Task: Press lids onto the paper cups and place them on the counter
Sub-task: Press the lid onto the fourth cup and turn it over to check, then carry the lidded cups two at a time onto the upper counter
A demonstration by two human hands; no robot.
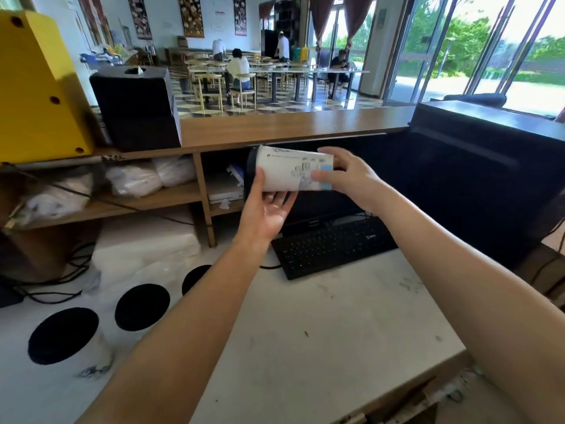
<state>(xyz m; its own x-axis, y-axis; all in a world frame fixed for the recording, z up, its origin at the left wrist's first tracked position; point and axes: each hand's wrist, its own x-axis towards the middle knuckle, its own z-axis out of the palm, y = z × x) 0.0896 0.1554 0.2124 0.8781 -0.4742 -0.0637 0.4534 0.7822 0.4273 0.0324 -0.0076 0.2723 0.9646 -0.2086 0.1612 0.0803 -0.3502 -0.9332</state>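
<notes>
The person is holding a paper cup (287, 171) on its side in the air, just in front of the edge of the wooden counter (275, 127) and above the far end of the keyboard (333, 246); a black lid (251, 169) is sitting on the cup's mouth, which is pointing to the left. The left hand (269, 209) is cradling the cup from below, palm up, with its thumb (260, 179) pressing against the near side close to the lid and its other fingers curling underneath, mostly hidden; the right hand (351, 175) is gripping the bottom end of the cup, its fingers (321, 177) wrapping round the base. Three other cups are standing upright on the white table (336, 316) at lower left, each wearing a black lid: nearest (63, 335), middle (142, 306) and farthest (195, 278), the last partly hidden behind the left forearm.
</notes>
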